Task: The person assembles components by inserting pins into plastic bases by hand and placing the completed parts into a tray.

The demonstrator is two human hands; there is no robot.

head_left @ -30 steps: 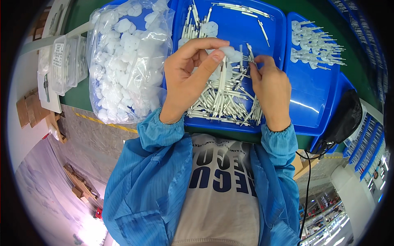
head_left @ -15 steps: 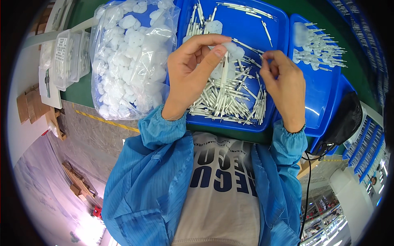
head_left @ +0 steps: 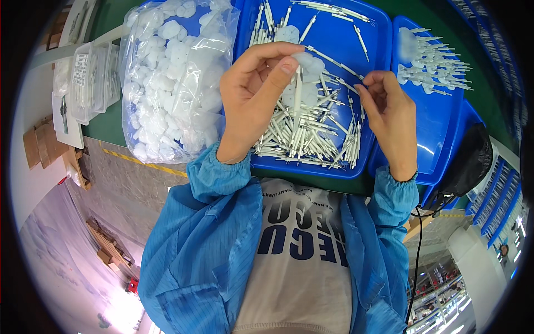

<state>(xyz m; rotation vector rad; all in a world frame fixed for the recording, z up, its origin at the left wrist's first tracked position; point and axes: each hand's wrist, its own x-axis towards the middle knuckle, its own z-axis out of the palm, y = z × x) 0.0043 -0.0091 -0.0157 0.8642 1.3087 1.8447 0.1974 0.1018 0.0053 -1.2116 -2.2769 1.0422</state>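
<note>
Btwn L hand (head_left: 251, 103) & R hand (head_left: 394, 114): slanted wht rod (head_left: 334, 62).

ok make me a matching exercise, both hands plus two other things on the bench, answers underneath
Column one
1. Left hand
2. Mesh pouch
3. Right hand
4. Clear bag

Column two
A. filled with white discs
B. pinching the right-hand end of a slanting white stick
C. black
D. pinching a translucent white piece

Pairs: 1-D, 2-C, 3-B, 4-A
</note>
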